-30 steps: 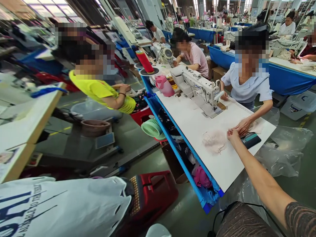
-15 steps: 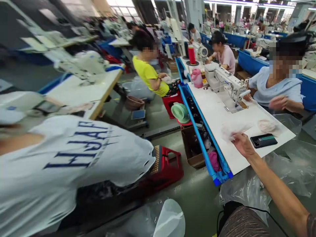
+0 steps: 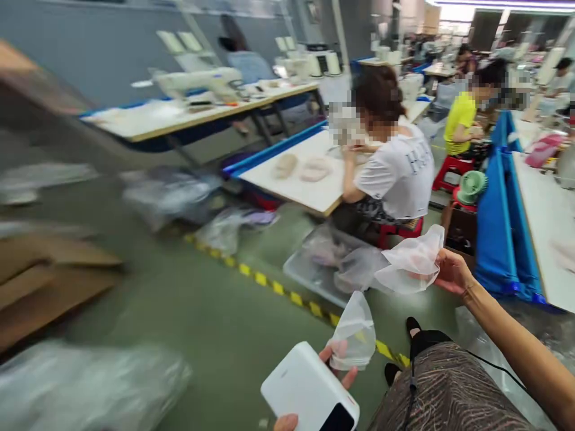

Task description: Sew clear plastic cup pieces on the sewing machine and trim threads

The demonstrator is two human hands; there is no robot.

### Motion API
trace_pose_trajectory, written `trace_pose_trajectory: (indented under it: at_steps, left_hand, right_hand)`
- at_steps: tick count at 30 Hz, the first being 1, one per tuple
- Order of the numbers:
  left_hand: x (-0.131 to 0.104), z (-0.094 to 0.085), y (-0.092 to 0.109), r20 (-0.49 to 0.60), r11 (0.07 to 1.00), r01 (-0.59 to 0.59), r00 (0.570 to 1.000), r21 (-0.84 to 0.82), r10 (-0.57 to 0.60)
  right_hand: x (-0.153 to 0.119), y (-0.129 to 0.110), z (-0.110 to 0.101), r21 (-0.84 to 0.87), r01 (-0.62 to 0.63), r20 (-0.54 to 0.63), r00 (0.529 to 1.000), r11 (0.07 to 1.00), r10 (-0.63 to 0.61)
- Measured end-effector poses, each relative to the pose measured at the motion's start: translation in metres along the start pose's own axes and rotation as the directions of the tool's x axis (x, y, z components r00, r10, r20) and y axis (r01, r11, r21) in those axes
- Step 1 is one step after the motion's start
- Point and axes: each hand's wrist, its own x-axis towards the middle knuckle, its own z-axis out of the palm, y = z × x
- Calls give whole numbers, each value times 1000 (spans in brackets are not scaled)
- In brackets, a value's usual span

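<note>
There is one camera, worn on the person's head. It looks forward and down, close above the left hand [image 3: 314, 383] and right hand [image 3: 453, 272], with the green floor [image 3: 202, 311] beyond them.

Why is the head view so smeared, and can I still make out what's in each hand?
Head view: motion blur smears the left floor and cardboard; glare burns out the top right. Right hand holds a sheer fabric piece; left hand holds a white device and another sheer piece, both readable.
</note>
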Motion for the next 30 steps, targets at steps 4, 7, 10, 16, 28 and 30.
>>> trace_pose_trajectory:
  at_steps: [4, 7, 10, 16, 28, 30]
  left_hand:
    - [-30, -12, 60, 45, 983, -166, 984, -79, 170]
    - [-37, -25, 108, 87, 961, -257, 960, -101, 266]
    - [-34, -37, 154, 124, 964, -265, 956, -33, 267]
    - [7, -29, 226, 218, 994, -75, 974, 80, 56]
    - [132, 13, 184, 438, 821, 518, 697, 240, -568]
    - [136, 31, 148, 444, 702, 642, 556, 307, -703]
  right_hand:
    - [43, 55, 87, -149, -29, 244, 968, 988, 65]
    - [76, 95, 141, -255, 12, 415, 905, 967, 98]
    - [105, 126, 185, -304, -10, 490, 856, 953, 165]
    - [122, 150, 231, -239, -105, 552, 804, 965, 224]
    - [-49, 123, 106, 169, 274, -32, 961, 947, -273]
    - [-91, 130, 76, 221, 374, -166, 924, 901, -344]
